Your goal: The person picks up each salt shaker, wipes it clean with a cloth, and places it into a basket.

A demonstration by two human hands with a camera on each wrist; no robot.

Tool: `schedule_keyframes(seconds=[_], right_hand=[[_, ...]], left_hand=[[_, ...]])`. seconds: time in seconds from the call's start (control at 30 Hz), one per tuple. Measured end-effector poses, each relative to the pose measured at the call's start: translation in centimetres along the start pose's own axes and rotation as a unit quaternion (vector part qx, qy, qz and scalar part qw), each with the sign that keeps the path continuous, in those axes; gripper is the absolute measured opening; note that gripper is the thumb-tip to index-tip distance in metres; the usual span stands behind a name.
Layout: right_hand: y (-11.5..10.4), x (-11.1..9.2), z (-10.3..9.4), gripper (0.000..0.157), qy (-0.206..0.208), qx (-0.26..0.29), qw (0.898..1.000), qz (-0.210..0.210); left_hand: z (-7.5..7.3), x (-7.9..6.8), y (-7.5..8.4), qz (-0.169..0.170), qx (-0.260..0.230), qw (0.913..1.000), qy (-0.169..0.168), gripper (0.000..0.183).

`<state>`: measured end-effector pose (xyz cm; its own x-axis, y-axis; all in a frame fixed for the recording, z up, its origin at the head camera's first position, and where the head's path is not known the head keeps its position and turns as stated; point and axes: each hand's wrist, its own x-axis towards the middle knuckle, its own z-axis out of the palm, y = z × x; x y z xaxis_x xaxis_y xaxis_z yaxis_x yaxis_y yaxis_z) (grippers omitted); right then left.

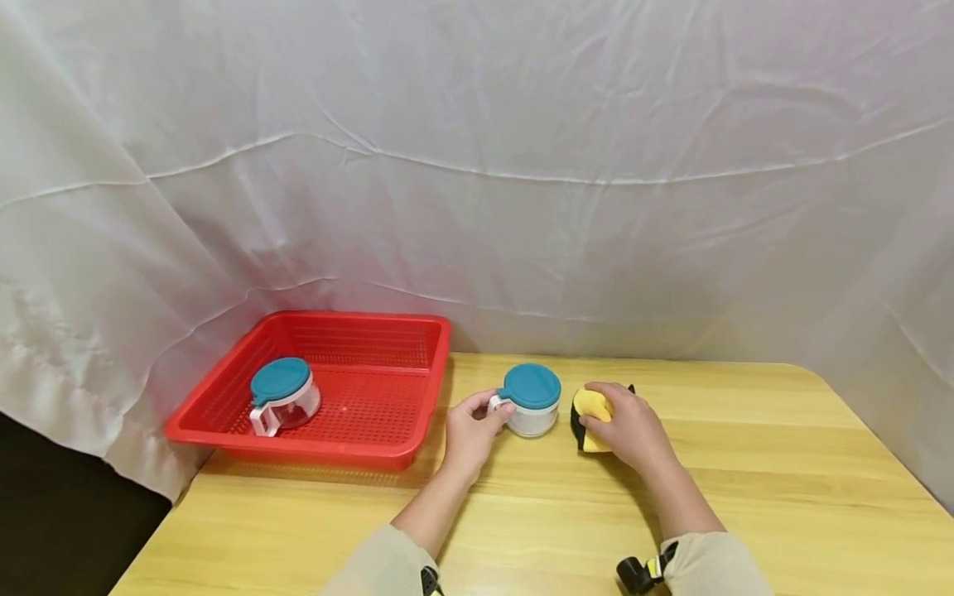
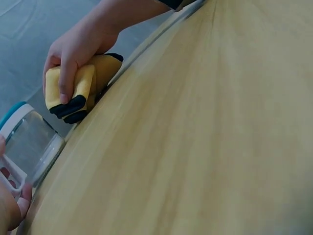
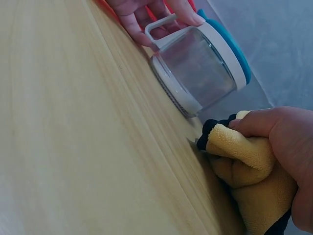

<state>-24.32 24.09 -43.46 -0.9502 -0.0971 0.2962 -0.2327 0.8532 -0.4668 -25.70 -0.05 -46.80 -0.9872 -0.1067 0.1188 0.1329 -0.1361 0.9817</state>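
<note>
A clear glass seasoning jar (image 1: 535, 422) with a teal lid, white collar and white handle stands upright on the table. My left hand (image 1: 471, 434) grips its handle, fingers and thumb around it. To the right of the jar, my right hand (image 1: 635, 426) grips a folded yellow cloth (image 1: 594, 406) with black edging. In the right wrist view the thumb presses into the cloth (image 3: 249, 166), close to the jar's base but apart from it. The left wrist view shows the bunched cloth (image 2: 100, 73) low over or on the table; which, I cannot tell.
A red plastic basket (image 1: 313, 449) stands at the table's left. Inside it, toward the left, sits a similar teal-lidded jar (image 1: 298, 406) with its handle facing the front. Behind the wooden table (image 1: 745, 488) hangs a pale curtain (image 1: 596, 165).
</note>
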Motion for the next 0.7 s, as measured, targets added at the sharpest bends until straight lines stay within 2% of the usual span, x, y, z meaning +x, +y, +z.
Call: schedule_keyframes(seconds=[0.23, 0.43, 0.7], right_hand=[[0.0, 0.0, 0.1, 0.051, -0.002, 0.000, 1.000, 0.005], [0.0, 0.2, 0.1, 0.051, 0.001, -0.001, 1.000, 0.000], [0.1, -0.1, 0.3, 0.056, -0.010, 0.003, 1.000, 0.005]], left_hand=[[0.5, 0.8, -0.3, -0.012, -0.028, 0.9995, 0.013, 0.027], [0.3, 1.1, -0.3, -0.014, -0.049, 0.9987, 0.003, 0.026], [0.0, 1.3, -0.6, 0.005, -0.036, 0.9993, -0.012, 0.029]])
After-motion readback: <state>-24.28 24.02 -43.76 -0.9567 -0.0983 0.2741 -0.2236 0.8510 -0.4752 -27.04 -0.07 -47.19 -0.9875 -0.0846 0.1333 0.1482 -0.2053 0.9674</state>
